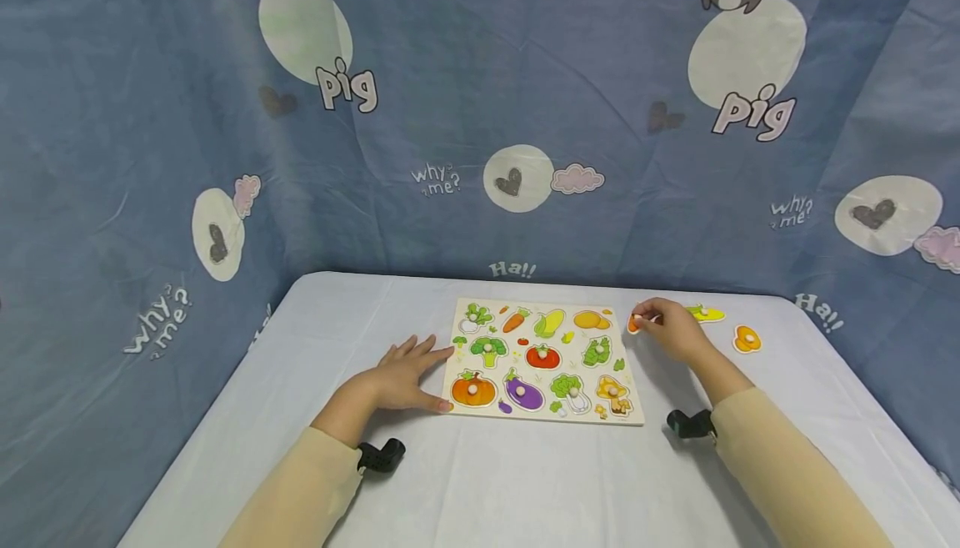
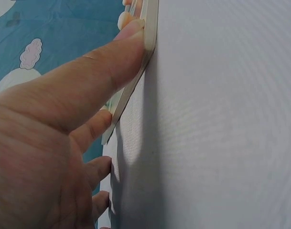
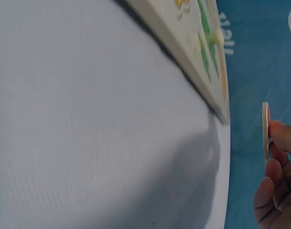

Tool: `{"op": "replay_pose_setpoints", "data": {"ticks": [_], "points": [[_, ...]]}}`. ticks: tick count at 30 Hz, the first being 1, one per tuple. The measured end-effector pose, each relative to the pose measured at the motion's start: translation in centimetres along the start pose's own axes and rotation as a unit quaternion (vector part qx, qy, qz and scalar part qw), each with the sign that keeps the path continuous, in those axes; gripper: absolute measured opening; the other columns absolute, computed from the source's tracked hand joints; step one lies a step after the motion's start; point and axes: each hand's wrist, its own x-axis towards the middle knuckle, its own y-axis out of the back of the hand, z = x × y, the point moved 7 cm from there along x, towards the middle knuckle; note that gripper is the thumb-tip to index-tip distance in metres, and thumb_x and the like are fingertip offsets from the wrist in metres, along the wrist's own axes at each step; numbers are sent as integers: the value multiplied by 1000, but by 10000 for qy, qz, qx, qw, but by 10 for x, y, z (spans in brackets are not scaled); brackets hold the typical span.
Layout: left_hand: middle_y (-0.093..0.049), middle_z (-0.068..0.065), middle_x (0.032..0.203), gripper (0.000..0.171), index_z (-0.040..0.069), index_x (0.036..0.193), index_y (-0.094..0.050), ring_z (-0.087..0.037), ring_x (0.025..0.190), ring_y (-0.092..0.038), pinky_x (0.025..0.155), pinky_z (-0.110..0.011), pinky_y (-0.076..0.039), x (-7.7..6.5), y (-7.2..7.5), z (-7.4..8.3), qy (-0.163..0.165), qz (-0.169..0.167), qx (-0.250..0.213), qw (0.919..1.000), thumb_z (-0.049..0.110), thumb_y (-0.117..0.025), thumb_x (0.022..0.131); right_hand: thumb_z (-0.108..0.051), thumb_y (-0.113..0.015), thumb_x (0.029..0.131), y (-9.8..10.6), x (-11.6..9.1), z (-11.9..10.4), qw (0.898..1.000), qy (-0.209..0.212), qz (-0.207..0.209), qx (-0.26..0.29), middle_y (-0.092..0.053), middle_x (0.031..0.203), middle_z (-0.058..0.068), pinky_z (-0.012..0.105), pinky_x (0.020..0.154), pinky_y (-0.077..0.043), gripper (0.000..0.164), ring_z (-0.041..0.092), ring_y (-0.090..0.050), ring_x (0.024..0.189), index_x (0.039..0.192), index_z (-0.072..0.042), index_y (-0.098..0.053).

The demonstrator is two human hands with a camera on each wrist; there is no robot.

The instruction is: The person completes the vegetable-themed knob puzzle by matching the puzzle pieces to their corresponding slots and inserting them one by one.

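Observation:
A wooden vegetable puzzle board (image 1: 540,419) lies flat on the white table. My left hand (image 1: 408,375) rests beside its left side, fingers spread, with the thumb (image 2: 112,59) against the near left corner and the index fingertip touching the edge higher up. Just off the board's far right corner, my right hand (image 1: 670,329) pinches an orange carrot puzzle piece (image 1: 633,324). In the right wrist view that piece (image 3: 265,131) shows edge-on, raised above the table. Knobbed pieces such as the pumpkin (image 1: 461,392), eggplant (image 1: 531,398) and tomato (image 1: 551,359) sit in the board.
Beyond the right hand lies a yellow corn piece (image 1: 708,314), partly hidden by that hand. An orange potato-like piece (image 1: 747,339) lies farther right. Blue patterned cloth (image 1: 420,231) hangs behind the table (image 1: 525,490). A black wrist device (image 1: 384,455) sticks out from each sleeve.

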Motion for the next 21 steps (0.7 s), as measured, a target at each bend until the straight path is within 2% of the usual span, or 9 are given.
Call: {"op": "replay_pose_setpoints", "data": {"ticks": [7,12,21], "points": [[-19,-14,166,98,23,156,-38,-41,152,-6,121,-60,-4,-1,1,1,-6,4,-49,10000,56,-81,75,-13,-67,97,-4,-4,-19,9999,37,-79,71,-64,101,12,34,70,-46,18,26,-52,88,111,-2,-67],[-19,-15,166,98,22,156,-38,-41,152,-6,121,-60,-3,-1,1,2,3,7,-76,10000,56,-81,75,-13,-68,96,-8,-5,-36,9997,224,-75,84,-64,97,10,32,67,-44,17,25,-51,84,110,-2,-68],[-19,-16,165,98,22,156,-38,-42,152,-6,120,-61,-3,-2,2,3,-38,14,-65,10000,55,-81,75,-14,-68,96,-21,-2,-62,9989,403,-98,224,-64,96,9,31,67,-45,16,24,-52,83,108,-4,-68]]}}
